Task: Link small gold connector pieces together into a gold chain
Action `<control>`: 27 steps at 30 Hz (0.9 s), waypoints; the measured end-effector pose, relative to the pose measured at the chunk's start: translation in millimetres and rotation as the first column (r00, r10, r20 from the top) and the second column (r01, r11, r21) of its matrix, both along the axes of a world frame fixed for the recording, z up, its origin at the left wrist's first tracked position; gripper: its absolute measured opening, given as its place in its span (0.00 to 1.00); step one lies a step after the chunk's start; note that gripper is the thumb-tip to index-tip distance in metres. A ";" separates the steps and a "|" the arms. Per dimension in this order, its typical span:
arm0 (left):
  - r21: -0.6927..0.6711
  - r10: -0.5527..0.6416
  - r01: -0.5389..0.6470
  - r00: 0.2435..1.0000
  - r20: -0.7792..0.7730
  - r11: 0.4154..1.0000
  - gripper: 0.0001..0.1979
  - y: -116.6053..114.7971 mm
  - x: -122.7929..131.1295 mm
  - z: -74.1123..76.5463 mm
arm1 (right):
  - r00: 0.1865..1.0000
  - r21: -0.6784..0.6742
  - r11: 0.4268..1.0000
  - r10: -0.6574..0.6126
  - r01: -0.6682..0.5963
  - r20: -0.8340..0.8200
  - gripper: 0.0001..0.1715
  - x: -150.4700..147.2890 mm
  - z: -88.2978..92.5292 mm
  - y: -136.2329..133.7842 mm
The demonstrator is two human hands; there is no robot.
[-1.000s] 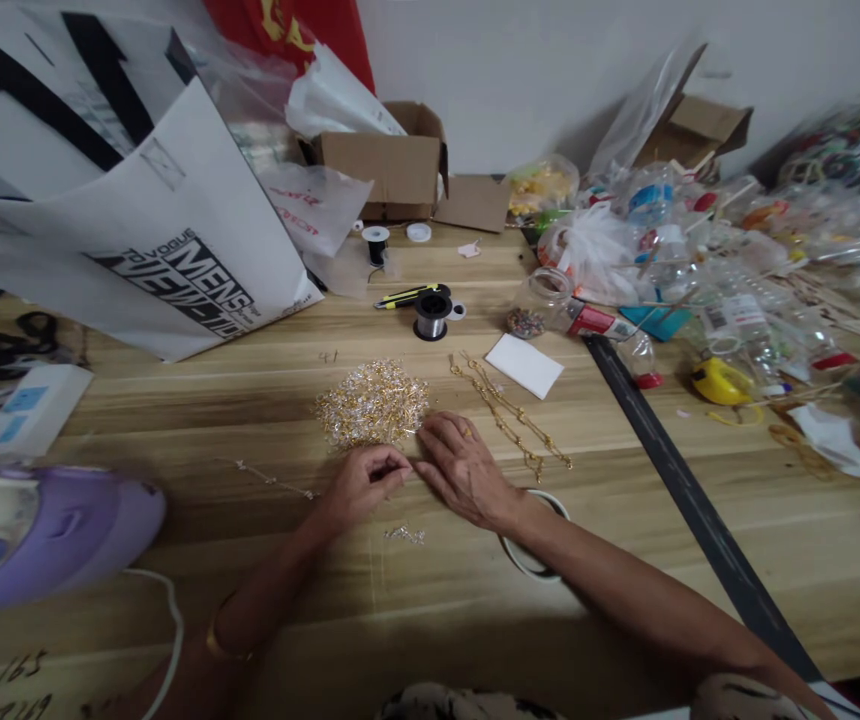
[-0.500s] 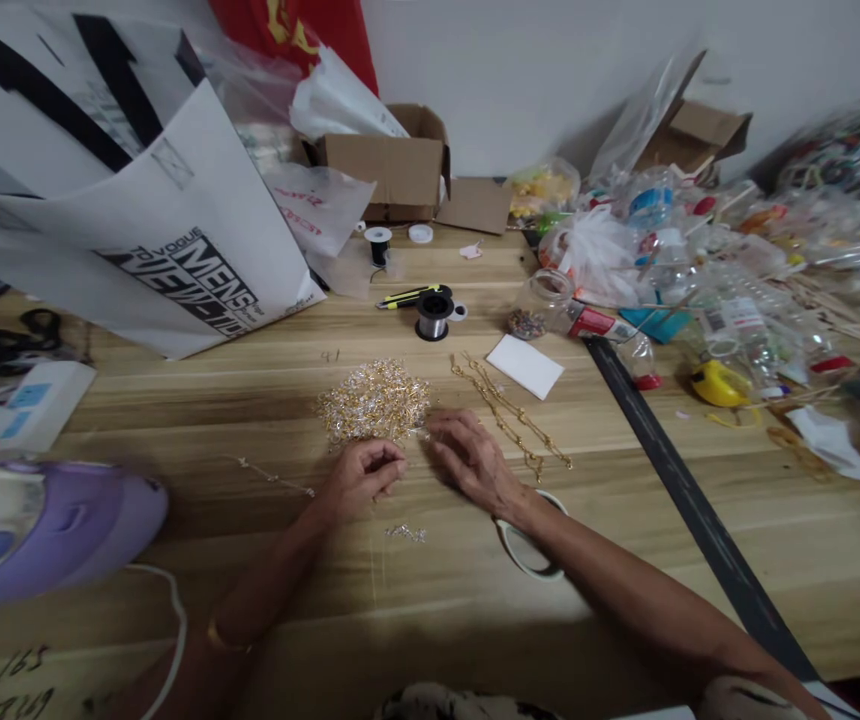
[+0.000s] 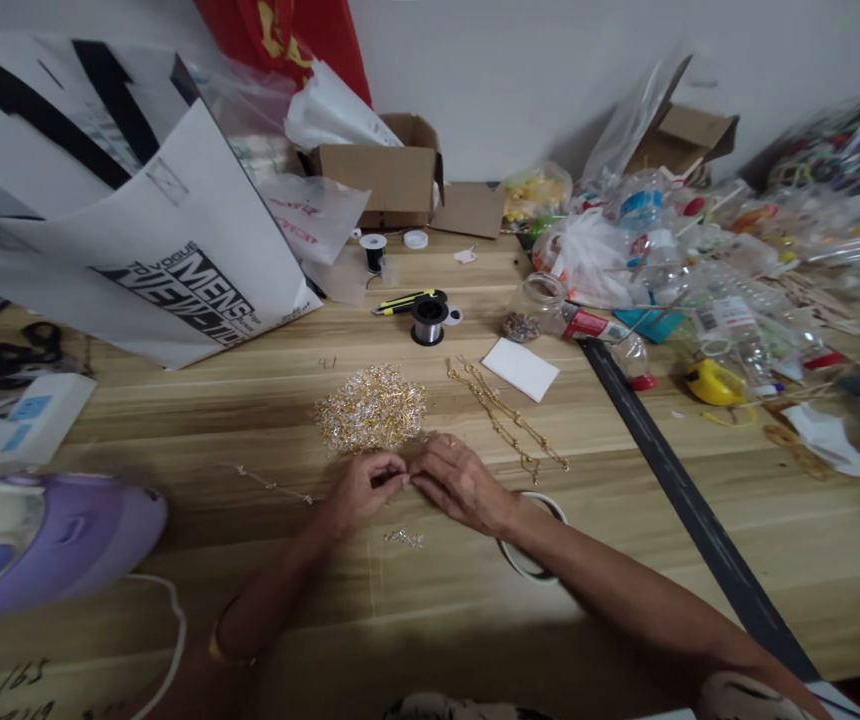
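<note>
My left hand (image 3: 359,490) is closed in a pinch in front of a heap of small gold and clear beads (image 3: 370,408). A thin strand with a few small beads (image 3: 272,487) runs across the table into that hand. Fingertips almost meeting it, my right hand (image 3: 464,487) is also pinched closed; whatever lies between its fingers is too small to make out. Below the hands sits a little cluster of clear beads (image 3: 404,539). To the right lie gold bead chains (image 3: 501,420). Under my right forearm is a pale ring-shaped roll (image 3: 514,560).
Behind the heap are a wire spool (image 3: 429,320), a yellow-black cutter knife (image 3: 404,302) and a jar of beads (image 3: 531,310). A white card (image 3: 521,369) lies right. A large paper bag (image 3: 175,240) and purple appliance (image 3: 92,530) stand left; plastic bottles (image 3: 730,300) crowd the right.
My right hand has moved left and slightly down from the bead heap's edge to my left fingertips, and its fingers have closed. My left hand stays pinched in nearly the same place.
</note>
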State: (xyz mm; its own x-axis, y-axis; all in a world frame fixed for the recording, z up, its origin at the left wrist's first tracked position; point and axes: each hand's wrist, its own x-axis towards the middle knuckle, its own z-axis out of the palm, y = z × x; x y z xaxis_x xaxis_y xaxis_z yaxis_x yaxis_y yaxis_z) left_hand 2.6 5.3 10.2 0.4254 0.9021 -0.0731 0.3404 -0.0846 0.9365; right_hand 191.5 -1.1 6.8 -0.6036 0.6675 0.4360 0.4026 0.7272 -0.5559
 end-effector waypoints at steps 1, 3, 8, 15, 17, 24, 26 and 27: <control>0.000 -0.002 0.002 1.000 0.000 1.000 0.07 -0.1 -0.2 -0.5 | 1.000 -0.001 1.000 -0.005 0.005 -0.003 0.06 -0.3 -0.3 0.1; -0.002 0.001 -0.001 1.000 -0.003 1.000 0.07 -0.3 -0.8 -2.0 | 1.000 -0.020 1.000 -0.017 0.017 -0.002 0.06 -0.8 -0.7 0.3; -0.014 0.028 -0.028 1.000 0.006 0.999 0.06 -0.8 -1.7 -6.8 | 0.999 -0.073 0.997 -0.032 0.032 0.000 0.05 -1.4 0.6 -0.3; -0.006 0.022 -0.022 1.000 -0.005 1.000 0.05 -0.9 -1.8 -11.3 | 0.999 -0.056 0.998 -0.037 0.039 0.038 0.05 -2.3 1.4 -1.2; 0.009 0.022 -0.022 1.000 -0.013 1.000 0.06 -1.0 -2.1 -11.8 | 0.998 -0.041 0.998 -0.039 0.041 0.043 0.05 -2.2 0.0 -0.9; 0.019 0.011 -0.011 1.000 -0.025 1.000 0.06 -1.6 -1.5 -11.0 | 0.998 -0.071 0.996 -0.046 0.049 0.040 0.07 -0.4 0.3 -0.3; 0.007 0.015 -0.015 1.000 -0.012 1.000 0.06 -1.8 -1.2 -9.8 | 0.998 -0.097 0.994 -0.051 0.055 0.038 0.07 -0.1 1.3 -0.4; -0.004 0.018 -0.018 1.000 -0.003 1.000 0.06 -2.0 -1.1 -9.1 | 0.998 -0.108 0.993 -0.053 0.057 0.036 0.07 -0.1 1.4 -0.4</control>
State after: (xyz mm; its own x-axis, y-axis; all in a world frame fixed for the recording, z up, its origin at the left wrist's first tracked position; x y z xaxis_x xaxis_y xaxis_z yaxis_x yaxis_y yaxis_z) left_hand 1.5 3.4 1.1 0.4087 0.9093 -0.0780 0.3448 -0.0746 0.9357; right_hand 191.5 -1.5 8.3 -0.5774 0.7425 0.3396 0.4595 0.6393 -0.6166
